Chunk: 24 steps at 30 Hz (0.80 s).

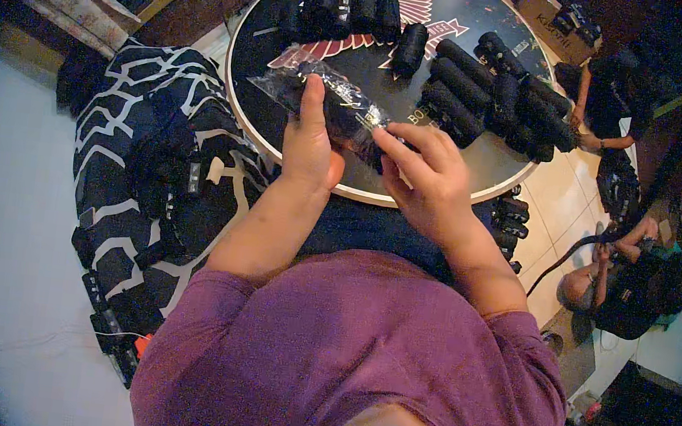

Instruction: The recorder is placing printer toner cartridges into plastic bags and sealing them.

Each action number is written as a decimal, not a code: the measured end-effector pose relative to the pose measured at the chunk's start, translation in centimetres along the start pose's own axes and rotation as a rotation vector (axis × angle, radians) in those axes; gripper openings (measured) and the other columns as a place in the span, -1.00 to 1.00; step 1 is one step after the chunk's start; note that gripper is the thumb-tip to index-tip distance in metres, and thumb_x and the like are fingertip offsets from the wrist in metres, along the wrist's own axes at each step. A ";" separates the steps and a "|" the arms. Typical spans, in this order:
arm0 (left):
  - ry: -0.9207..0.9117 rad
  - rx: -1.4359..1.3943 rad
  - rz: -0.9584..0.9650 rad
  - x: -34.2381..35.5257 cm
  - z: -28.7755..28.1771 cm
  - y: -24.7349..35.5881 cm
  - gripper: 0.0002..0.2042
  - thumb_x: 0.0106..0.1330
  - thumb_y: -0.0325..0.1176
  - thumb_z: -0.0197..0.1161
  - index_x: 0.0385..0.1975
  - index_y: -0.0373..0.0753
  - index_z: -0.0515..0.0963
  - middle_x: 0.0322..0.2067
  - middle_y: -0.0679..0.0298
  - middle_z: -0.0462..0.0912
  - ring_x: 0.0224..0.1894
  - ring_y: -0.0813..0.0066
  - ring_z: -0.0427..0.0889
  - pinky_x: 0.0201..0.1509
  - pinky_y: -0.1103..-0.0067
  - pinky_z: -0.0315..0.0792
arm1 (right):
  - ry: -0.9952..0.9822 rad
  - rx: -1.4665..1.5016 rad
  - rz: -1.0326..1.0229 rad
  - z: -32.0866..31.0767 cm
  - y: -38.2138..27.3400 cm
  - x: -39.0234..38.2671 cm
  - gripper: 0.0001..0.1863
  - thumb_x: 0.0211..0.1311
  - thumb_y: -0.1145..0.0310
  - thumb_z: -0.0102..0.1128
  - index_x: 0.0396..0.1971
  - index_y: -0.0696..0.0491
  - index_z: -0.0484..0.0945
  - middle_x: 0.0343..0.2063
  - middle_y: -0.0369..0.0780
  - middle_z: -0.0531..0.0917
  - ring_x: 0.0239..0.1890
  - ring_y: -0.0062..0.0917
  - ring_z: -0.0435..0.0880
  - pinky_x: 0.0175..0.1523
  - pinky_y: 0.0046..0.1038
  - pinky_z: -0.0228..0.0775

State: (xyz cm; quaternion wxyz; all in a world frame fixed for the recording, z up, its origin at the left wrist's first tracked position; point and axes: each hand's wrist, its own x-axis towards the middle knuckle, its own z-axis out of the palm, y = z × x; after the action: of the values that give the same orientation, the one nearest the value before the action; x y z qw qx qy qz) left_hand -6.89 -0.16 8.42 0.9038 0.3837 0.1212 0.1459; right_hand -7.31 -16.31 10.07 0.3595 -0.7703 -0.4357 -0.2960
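Observation:
Over the near part of a round black table, my left hand (311, 142) grips a clear plastic bag (275, 88) with a dark item inside, its thumb lying along the top. At the bag's right end, the fingers of my right hand (430, 173) are bent and pinch the plastic. What exactly the bag holds is hard to make out through the shine. Beyond it, several black rolled bundles (410, 48) stand or lie on the table. A larger heap of black rolls (465, 80) is piled at the table's right side.
The round table (239, 109) has a pale rim and a red winged print. Left of me, a black-and-white patterned cloth (113, 145) carries more dark packages. A cardboard box (552, 22) stands at the far right. Two other people sit on the right, one beside a dark cable (558, 263).

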 end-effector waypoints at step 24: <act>0.015 0.013 0.074 0.9 -0.7 2.9 -0.52 0.23 0.15 0.10 -0.17 -0.18 0.44 -0.29 0.23 0.58 -0.21 0.36 0.57 -0.09 0.34 0.48 | 0.056 -0.307 -0.402 -0.8 2.1 -1.5 -0.62 -0.23 0.37 0.16 -0.26 0.01 0.62 -0.32 -0.34 0.56 -0.40 -0.53 0.49 -0.44 -0.52 0.36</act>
State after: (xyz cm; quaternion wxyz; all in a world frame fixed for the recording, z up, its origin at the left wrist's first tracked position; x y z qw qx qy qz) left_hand -6.80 2.53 10.01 0.8944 0.3927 0.1145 0.1811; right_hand -6.21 -18.41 8.78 0.1843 -0.7052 -0.5200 -0.4454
